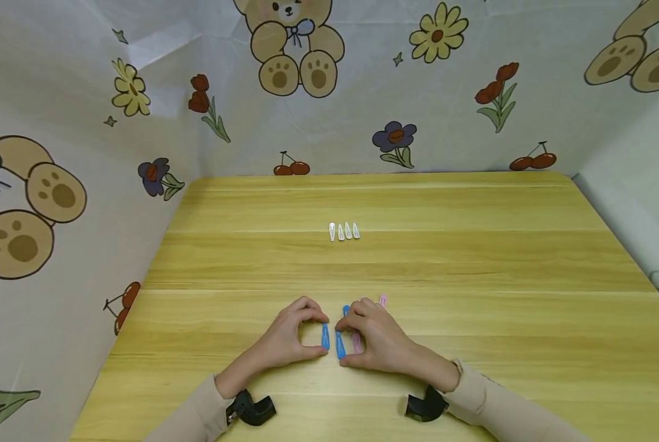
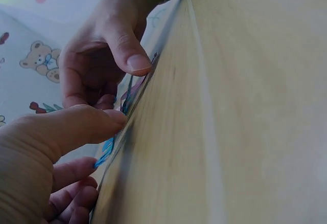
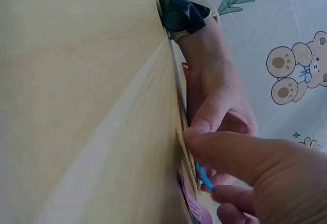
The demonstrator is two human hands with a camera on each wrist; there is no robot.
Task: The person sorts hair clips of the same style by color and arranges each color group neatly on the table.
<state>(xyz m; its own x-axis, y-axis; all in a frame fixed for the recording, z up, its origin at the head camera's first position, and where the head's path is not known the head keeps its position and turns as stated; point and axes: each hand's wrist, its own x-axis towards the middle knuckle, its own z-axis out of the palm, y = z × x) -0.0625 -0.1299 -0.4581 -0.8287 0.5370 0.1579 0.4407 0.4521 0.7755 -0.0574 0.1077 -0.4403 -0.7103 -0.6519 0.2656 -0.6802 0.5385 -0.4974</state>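
My left hand (image 1: 293, 331) holds a blue snap hair clip (image 1: 325, 337) lengthwise between thumb and fingertips, just above or on the wooden table. Facing it, my right hand (image 1: 376, 336) pinches a second blue hair clip (image 1: 340, 345) the same way, a small gap apart. Another blue clip (image 1: 346, 310) shows partly behind the right hand's fingers. A pink hair clip (image 1: 357, 342) lies inside the curve of that hand, and one more pink clip (image 1: 383, 300) peeks out beyond its knuckles. In the right wrist view, a pink clip (image 3: 194, 206) lies beside the right thumb.
Several white hair clips (image 1: 344, 231) lie in a row farther back on the wooden table (image 1: 473, 258). A white cloth (image 1: 351, 110) printed with bears and flowers hangs behind the table and along its left side. Black wrist cameras (image 1: 252, 409) sit on both sleeves.
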